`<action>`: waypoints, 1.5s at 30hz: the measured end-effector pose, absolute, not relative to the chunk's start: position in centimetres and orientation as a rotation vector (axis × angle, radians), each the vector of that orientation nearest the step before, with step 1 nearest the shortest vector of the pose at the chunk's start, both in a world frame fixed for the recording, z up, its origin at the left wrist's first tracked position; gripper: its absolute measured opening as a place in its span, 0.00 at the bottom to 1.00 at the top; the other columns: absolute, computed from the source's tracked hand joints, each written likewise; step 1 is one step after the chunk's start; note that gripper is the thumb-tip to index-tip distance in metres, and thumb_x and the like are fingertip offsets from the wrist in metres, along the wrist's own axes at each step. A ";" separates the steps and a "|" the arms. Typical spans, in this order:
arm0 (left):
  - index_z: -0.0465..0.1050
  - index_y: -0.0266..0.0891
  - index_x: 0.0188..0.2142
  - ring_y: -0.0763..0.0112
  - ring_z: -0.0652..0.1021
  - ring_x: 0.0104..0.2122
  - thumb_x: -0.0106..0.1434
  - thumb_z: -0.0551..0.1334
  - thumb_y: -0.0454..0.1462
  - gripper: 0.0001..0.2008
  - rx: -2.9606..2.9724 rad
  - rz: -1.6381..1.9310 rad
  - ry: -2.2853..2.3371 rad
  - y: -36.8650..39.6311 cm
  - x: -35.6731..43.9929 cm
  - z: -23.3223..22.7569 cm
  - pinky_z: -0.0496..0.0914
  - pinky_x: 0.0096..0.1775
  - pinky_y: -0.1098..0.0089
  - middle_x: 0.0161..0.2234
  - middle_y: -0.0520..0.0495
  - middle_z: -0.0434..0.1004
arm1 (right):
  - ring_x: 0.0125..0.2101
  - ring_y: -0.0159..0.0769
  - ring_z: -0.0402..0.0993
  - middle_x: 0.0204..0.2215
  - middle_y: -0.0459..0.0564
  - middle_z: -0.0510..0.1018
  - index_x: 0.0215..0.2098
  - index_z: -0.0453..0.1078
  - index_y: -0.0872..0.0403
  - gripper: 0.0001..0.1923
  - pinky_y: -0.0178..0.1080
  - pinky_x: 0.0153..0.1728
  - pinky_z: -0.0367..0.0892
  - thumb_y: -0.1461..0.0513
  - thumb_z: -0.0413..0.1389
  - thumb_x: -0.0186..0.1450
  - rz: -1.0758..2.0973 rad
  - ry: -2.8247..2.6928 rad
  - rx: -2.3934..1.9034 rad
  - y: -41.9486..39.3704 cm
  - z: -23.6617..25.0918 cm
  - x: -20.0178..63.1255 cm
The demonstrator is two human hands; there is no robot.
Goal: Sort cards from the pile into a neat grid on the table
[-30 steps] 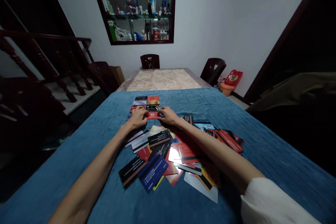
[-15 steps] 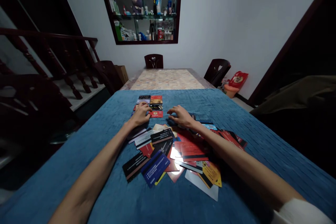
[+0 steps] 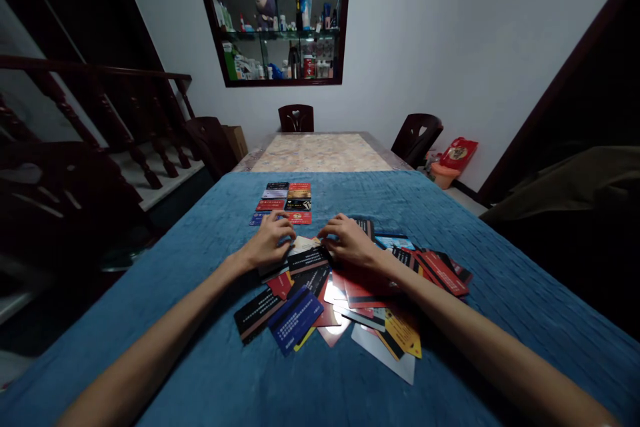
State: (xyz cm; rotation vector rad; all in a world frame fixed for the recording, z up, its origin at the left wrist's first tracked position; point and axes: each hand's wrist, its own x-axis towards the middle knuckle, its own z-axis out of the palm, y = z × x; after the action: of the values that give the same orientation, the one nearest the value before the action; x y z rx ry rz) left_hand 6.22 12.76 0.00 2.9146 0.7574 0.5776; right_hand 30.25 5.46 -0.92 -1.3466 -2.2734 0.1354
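Both my hands are at the far edge of a loose pile of plastic cards. My left hand [image 3: 273,240], fingers bent and apart, is at the left end of a cream card [image 3: 303,244]. At that card's right end is my right hand [image 3: 347,240], with its fingers curved and slightly spread. Whether the fingertips touch the card is hard to see. Just in front lie a black card [image 3: 307,260], a blue card [image 3: 296,320] and a red card [image 3: 370,290]. Beyond my left hand, several cards [image 3: 299,205] lie face up in two neat columns.
A blue cloth [image 3: 200,320] covers the near part of the table, with a patterned tabletop [image 3: 320,150] beyond. More red cards [image 3: 443,272] fan out under and beside my right forearm. Dark chairs [image 3: 415,137] stand around the table. A wall cabinet [image 3: 273,83] is at the back.
My left hand has moved back from the card columns towards the pile, uncovering the left column. My right hand has come slightly nearer, and both hands are now beside the cream card.
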 end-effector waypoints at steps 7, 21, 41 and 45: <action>0.76 0.41 0.41 0.59 0.68 0.52 0.64 0.58 0.35 0.08 2.842 0.455 0.773 9.1 3.8 -0.2 0.60 0.55 0.54 0.44 0.46 0.76 | 0.44 0.41 0.64 0.43 0.52 0.77 0.45 0.75 0.52 0.10 0.42 0.44 0.57 0.63 0.56 0.66 0.123 -2.433 -1.272 4.7 -0.7 27.3; 0.62 0.50 0.61 0.57 0.67 0.58 0.63 0.58 0.35 0.26 2.657 0.108 0.974 9.1 1.1 1.0 0.62 0.57 0.55 0.60 0.45 0.65 | 0.48 0.44 0.65 0.51 0.55 0.74 0.53 0.71 0.51 0.16 0.43 0.42 0.59 0.59 0.56 0.67 0.206 -2.576 -1.345 4.1 -0.9 26.1; 0.63 0.50 0.60 0.52 0.60 0.62 0.55 0.62 0.35 0.32 2.674 0.004 0.821 7.3 0.6 2.5 0.58 0.60 0.48 0.63 0.45 0.61 | 0.47 0.48 0.69 0.47 0.51 0.76 0.49 0.74 0.44 0.25 0.40 0.37 0.61 0.70 0.58 0.55 0.212 -2.698 -1.560 4.9 1.6 27.1; 0.64 0.52 0.59 0.51 0.58 0.63 0.57 0.64 0.38 0.30 2.716 0.060 0.780 7.0 1.1 2.3 0.57 0.60 0.47 0.63 0.47 0.62 | 0.49 0.50 0.67 0.49 0.52 0.75 0.51 0.72 0.43 0.24 0.45 0.41 0.62 0.67 0.58 0.57 0.175 -2.698 -1.563 4.5 2.3 25.4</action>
State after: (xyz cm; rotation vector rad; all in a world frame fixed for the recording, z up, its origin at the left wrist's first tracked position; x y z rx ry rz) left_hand 1.11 6.96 2.27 2.7160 0.7804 0.0599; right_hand 25.41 4.54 2.25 -1.5628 -2.6983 0.1747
